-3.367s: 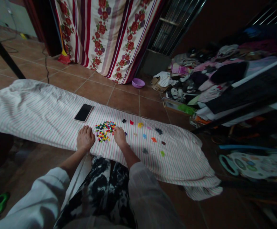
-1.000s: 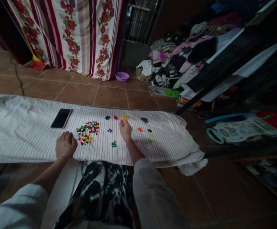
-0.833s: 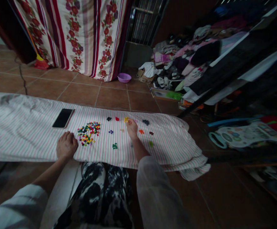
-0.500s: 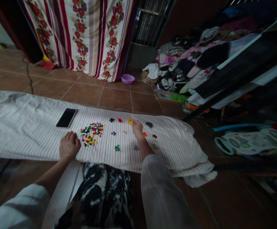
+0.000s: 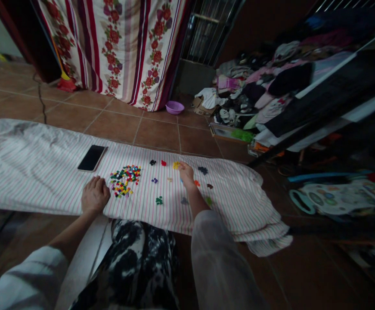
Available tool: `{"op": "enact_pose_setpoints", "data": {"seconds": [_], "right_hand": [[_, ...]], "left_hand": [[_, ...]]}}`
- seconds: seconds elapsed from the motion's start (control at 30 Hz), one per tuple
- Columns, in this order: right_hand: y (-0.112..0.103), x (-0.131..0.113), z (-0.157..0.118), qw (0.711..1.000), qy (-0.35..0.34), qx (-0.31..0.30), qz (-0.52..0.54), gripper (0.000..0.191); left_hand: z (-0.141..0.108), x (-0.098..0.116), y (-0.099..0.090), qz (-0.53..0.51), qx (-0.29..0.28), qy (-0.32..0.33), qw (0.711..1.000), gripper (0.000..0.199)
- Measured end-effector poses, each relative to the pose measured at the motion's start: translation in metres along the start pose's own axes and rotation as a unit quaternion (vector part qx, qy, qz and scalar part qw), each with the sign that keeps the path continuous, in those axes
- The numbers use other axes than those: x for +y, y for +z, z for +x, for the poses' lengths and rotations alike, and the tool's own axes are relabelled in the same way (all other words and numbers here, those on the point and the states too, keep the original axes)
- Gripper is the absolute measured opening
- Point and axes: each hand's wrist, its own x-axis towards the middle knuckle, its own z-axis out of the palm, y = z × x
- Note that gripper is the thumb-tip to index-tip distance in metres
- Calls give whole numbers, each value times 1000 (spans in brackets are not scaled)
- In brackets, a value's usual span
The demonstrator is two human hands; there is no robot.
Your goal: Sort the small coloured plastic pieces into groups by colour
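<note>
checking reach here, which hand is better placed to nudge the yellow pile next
Probably the right hand: it is right at the yellow pile, while the left hand rests farther away, beside the mixed-colour pile.

The white cloth [image 5: 51,172] is striped pink and green, the mixed pieces [image 5: 126,173] multicoloured.

The left hand [image 5: 95,195] lies palm down, while the right hand [image 5: 186,173], farther forward, is curled inward.

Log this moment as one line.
right hand: at yellow pieces, grip unclear; left hand: rests on striped cloth beside mixed pieces; phone: beyond left hand
</note>
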Motion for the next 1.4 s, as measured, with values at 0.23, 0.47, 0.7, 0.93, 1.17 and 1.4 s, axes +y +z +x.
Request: {"op": "enact_pose_setpoints", "data": {"seconds": [0.23, 0.47, 0.7, 0.93, 1.17, 1.4], "right_hand": [[1, -12, -9, 999, 16, 12, 27, 35], [27, -46, -44, 995, -38, -56, 67, 28], [59, -75, -79, 977, -135, -159, 35, 24], [75, -88, -97, 966, -162, -199, -41, 23], [89, -93, -103, 967, -157, -186, -81, 24], [96, -99, -101, 967, -128, -185, -118, 12]], "left_hand": [[0, -1, 2, -4, 7, -6, 1000, 35], [0, 0, 1, -12, -3, -18, 1000, 36], [-1, 0, 0, -31, -6, -23, 999, 36], [0, 1, -1, -47, -12, -23, 999, 36], [0, 1, 0, -59, -7, -30, 998, 36], [-1, -1, 3, -51, -6, -28, 998, 37]]}}
